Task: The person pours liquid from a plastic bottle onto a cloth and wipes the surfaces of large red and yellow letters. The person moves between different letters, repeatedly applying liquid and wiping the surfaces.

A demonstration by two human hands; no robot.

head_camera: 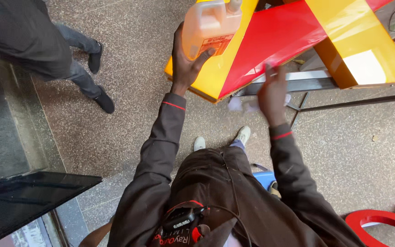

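My left hand grips a translucent plastic jug with an orange label, held up over the yellow and red sign panel. My right hand is blurred and holds a crumpled white cloth at the lower edge of the red part of the panel. The panel rests tilted on a metal frame.
Another person's legs in dark trousers and black shoes stand at the upper left on the speckled floor. A dark glass panel lies at the lower left. A red curved letter shape lies at the lower right. An orange box side sits under the panel.
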